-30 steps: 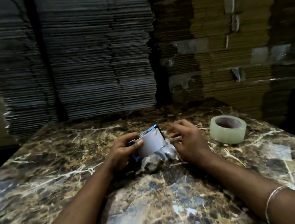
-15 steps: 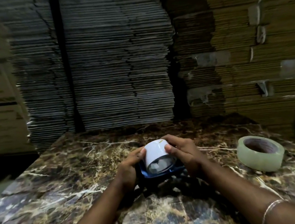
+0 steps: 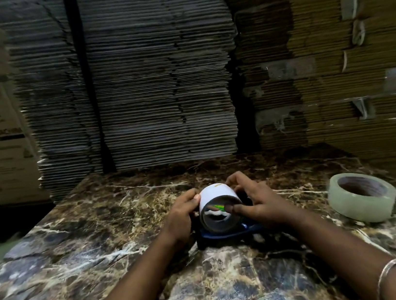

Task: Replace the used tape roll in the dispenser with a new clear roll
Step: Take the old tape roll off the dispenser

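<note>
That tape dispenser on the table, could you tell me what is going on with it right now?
A person is working on the blue tape dispenser at a marble table. Both hands grip the spent white core sitting in it: the left hand on its left side, the right hand on its right side, thumb at the core's open end. The new clear roll lies flat to the right, untouched. The swap is not yet done.

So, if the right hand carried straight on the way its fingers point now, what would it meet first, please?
The right hand points leftward, its thumb already at the white empty core on the blue dispenser. It would press into that core first, then probably the left hand beyond.
</note>
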### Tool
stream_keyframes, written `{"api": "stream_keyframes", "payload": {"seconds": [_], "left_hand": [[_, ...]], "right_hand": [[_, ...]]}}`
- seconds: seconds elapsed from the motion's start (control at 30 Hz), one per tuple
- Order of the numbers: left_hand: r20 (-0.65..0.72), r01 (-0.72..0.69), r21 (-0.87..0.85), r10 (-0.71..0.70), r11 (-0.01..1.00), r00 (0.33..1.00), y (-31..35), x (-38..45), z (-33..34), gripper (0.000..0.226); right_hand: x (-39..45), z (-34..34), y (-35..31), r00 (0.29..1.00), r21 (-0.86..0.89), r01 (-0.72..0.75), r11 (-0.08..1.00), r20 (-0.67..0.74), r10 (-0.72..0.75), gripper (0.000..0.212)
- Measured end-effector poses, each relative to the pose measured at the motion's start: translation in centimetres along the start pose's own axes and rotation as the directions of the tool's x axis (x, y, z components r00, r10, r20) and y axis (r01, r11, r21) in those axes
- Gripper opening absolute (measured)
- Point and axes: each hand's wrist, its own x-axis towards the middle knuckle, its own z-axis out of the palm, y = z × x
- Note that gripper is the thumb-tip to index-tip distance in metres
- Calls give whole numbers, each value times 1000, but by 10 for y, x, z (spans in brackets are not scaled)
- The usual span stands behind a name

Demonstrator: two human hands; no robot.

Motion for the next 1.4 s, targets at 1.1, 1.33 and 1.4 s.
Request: {"api": "stream_keyframes", "payload": {"seconds": [1.1, 1.33, 1.4], "left_hand": [[202, -111, 479, 14, 871, 979, -13, -2, -21, 92], [185, -37, 469, -58, 882, 981, -19, 2, -25, 91], [183, -5, 456, -89, 890, 979, -21, 3, -25, 91]], "right_hand": [[-6, 26, -53, 888, -652, -236, 721, -446, -113, 35], [-8, 17, -63, 864, -544, -366, 755, -499, 58, 39], [-8, 14, -62, 854, -538, -406, 739, -511, 97, 37]]}}
